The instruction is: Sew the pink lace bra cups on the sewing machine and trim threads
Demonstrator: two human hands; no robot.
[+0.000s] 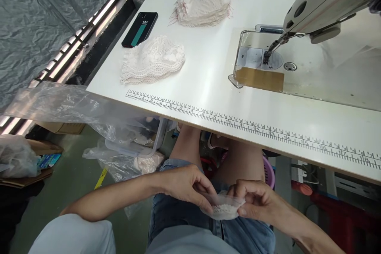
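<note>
Over my lap, my left hand and my right hand hold a small clear plastic bag between them. Small white pieces lie inside it, too fine to make out singly. The thumb and fingers of my left hand close on the bag's left end, and the fingertips are partly hidden. At the right end, my right hand pinches the bag's edge between thumb and fingers. Above my hands on the white sewing table lie a stack of white lace pieces and a second lace stack with loose reddish threads.
A sewing machine stands at the table's right, its needle over the metal plate. A black phone lies by the left edge. A printed ruler follows the front edge. Below are a clear plastic bin and plastic sheeting.
</note>
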